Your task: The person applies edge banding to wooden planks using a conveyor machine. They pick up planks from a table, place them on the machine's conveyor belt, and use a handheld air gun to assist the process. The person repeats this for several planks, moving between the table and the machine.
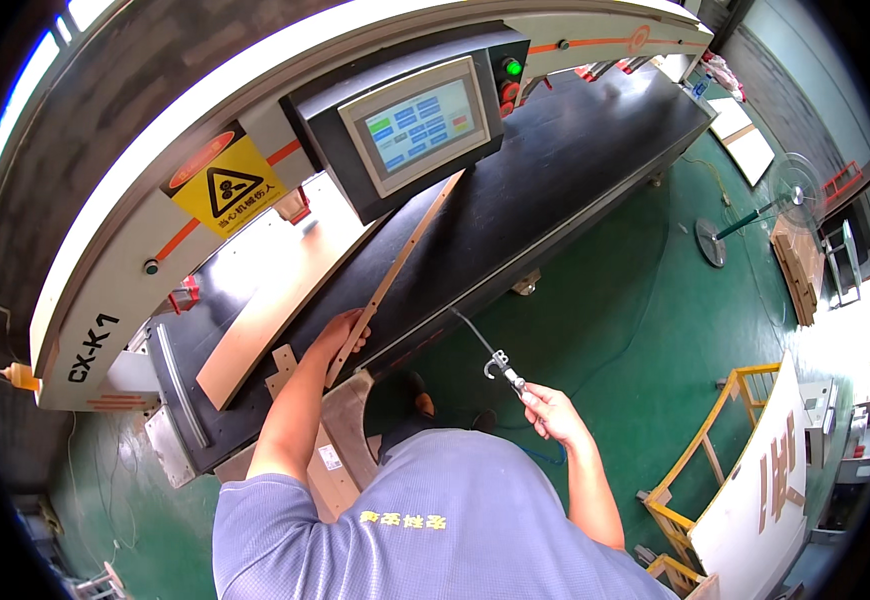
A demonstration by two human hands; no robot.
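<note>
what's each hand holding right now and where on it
Left hand grips a long thin wooden strip near its lower end. Right hand holds an air blow gun by its handle.

The person is wearing a short-sleeved blue-grey shirt, small yellow lettering showing across it; both forearms are showing bare, and the left hand (340, 335) and right hand (547, 410) are going ungloved.
</note>
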